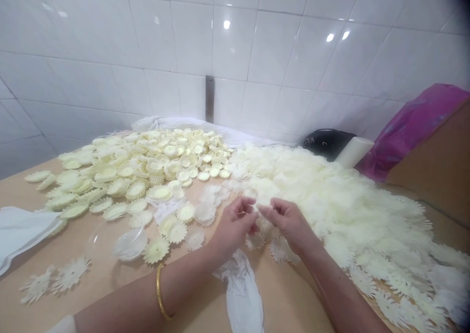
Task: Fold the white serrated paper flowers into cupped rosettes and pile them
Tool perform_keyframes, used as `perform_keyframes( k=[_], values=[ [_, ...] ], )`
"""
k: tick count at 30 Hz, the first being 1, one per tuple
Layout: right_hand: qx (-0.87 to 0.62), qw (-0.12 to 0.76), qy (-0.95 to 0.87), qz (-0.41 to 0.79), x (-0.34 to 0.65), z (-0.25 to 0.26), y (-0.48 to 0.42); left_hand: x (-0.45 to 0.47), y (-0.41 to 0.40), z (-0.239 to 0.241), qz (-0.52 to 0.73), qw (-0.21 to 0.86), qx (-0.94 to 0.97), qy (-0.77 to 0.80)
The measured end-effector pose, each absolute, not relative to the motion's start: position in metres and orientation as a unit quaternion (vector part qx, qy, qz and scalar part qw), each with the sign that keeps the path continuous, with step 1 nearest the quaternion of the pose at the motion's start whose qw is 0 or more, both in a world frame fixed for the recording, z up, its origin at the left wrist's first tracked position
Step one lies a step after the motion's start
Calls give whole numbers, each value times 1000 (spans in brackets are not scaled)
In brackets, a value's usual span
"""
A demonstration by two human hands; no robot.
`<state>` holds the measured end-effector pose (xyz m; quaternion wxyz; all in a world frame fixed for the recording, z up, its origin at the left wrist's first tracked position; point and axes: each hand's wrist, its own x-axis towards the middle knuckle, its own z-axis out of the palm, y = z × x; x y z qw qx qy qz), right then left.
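My left hand (238, 220) and my right hand (284, 220) are close together above the middle of the table, fingertips almost meeting. Each has thumb and fingers pinched; whatever is between them is too small or pale to make out. Right behind them spreads a big heap of thin, translucent, cream petal discs (330, 201) with notched edges. To the left rises a pile of pale yellow stacked discs (135, 171), also toothed around the rim. Loose yellow discs (176, 230) lie beside my left hand. A crumpled white cloth (244, 294) lies under my left wrist.
A clear round dish (130, 245) stands left of my forearm, near two loose notched discs (71, 274). White cloth (27, 230) lies at the left edge. At the back right are a black object (326, 142), a white roll (354, 152), and a magenta plastic bag (418, 122) against a brown board.
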<state>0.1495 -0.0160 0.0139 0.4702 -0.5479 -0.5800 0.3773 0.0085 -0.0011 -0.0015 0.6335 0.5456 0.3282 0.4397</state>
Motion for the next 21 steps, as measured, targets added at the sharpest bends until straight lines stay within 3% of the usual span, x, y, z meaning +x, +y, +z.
perform_keyframes(
  k=[13, 21],
  values=[
    [-533, 474, -540, 447, 159, 15, -12, 10, -3, -3, 426, 591, 590, 348],
    [-582, 521, -531, 328, 163, 20, -11, 9, 1, -10, 432, 614, 560, 350]
  ],
)
